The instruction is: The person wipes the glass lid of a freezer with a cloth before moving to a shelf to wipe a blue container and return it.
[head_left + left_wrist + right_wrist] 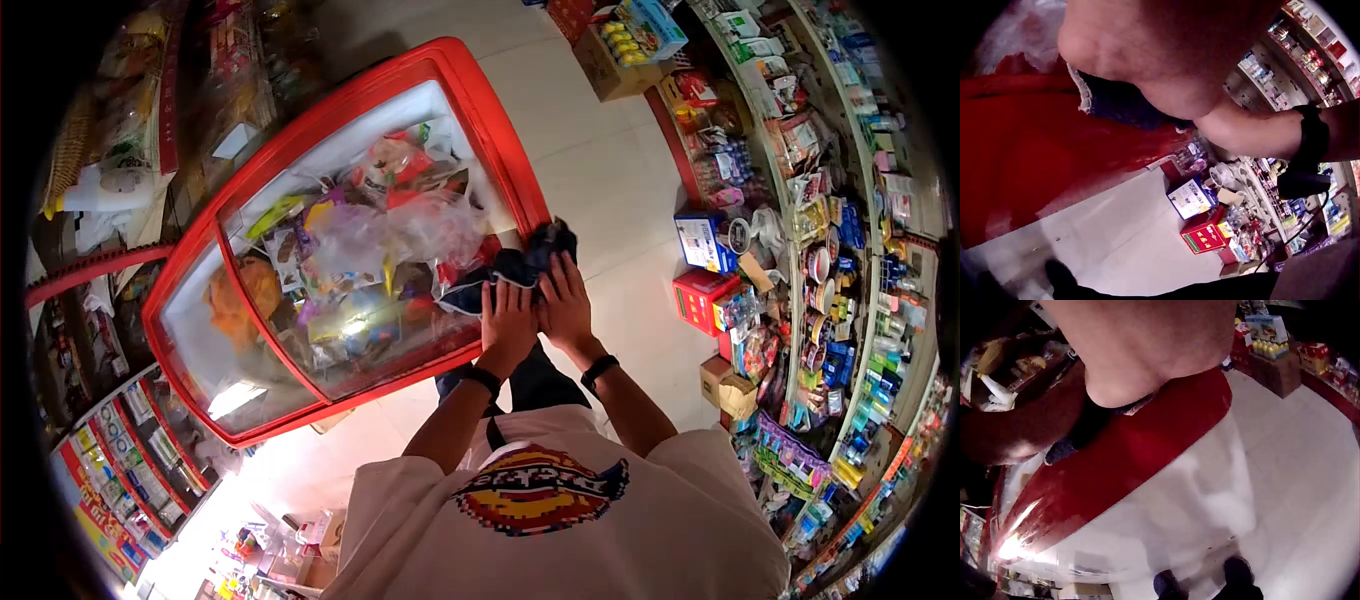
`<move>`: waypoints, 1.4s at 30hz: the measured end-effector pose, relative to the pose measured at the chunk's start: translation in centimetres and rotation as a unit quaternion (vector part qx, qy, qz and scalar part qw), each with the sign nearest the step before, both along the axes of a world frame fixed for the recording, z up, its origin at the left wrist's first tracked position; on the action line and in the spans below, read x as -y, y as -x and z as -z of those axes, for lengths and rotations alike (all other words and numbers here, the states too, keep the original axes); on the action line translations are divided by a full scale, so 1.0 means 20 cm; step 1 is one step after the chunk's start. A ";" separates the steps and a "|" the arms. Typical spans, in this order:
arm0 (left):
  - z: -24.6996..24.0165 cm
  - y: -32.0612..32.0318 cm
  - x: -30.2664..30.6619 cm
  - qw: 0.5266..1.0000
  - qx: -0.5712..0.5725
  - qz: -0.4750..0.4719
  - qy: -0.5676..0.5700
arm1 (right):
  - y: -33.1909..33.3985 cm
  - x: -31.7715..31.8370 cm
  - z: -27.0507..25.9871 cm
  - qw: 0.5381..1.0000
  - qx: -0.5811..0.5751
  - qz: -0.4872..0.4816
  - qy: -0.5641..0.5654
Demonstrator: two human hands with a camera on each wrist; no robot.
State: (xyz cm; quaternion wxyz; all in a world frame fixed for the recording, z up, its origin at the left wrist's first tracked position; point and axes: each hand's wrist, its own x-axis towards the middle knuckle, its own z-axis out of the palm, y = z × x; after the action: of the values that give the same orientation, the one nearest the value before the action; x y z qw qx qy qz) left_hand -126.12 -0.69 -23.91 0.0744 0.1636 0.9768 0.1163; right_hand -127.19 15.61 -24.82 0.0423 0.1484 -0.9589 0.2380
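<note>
My left hand (510, 325) lies with its fingers extended over a dark navy cloth (468, 293) with a pale edge. Close beside it, my right hand (567, 308) presses on the same cloth, its fingers fairly straight. The cloth is spread over the near right corner of a chest freezer with a red frame (515, 165) and a glass top. Below the left palm, the left wrist view catches part of the cloth (1119, 103) against the red rim. The fingertips are hidden in both wrist views.
Bagged frozen goods (350, 240) show through the glass. Stocked shelves (800, 270) run along the right, with a red box (702, 300) and a white-and-blue box (703, 243) before them. Pale floor tiles (625, 200) lie between freezer and shelves. More shelving (130, 470) stands at left.
</note>
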 end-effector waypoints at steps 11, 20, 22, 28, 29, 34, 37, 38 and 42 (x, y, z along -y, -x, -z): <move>0.00 0.09 0.05 0.998 -0.034 0.027 -0.046 | 0.09 0.03 0.02 0.999 -0.019 0.010 0.038; -0.18 0.60 0.17 0.993 -0.097 -0.022 -0.062 | 0.69 0.18 -0.18 0.996 -0.045 0.006 0.078; -0.20 0.69 0.19 0.991 -0.111 -0.030 -0.064 | 0.80 0.21 -0.22 0.995 -0.046 0.000 0.083; -0.21 0.90 0.26 0.990 -0.130 -0.025 -0.043 | 1.08 0.36 -0.25 0.996 -0.044 0.048 0.060; -0.21 0.92 0.26 0.990 -0.131 -0.026 -0.043 | 1.11 0.39 -0.24 0.996 -0.045 0.047 0.060; -0.19 1.00 0.27 0.993 -0.111 -0.011 -0.028 | 1.22 0.44 -0.25 0.996 -0.037 0.076 0.005; -0.19 1.03 0.28 0.992 -0.118 -0.009 -0.040 | 1.26 0.42 -0.24 0.997 -0.022 0.062 0.028; -0.19 1.04 0.28 0.991 -0.130 -0.011 -0.029 | 1.28 0.42 -0.24 0.997 -0.031 0.056 0.032; -0.19 1.06 0.28 0.994 -0.098 -0.009 -0.044 | 1.31 0.40 -0.23 0.996 -0.039 0.040 0.066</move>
State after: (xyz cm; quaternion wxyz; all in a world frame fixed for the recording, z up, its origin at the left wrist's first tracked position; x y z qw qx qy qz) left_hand -147.28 -6.28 -20.18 -0.0298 0.1687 0.9748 0.1432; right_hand -153.30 7.62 -20.31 0.0992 0.1163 -0.9439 0.2928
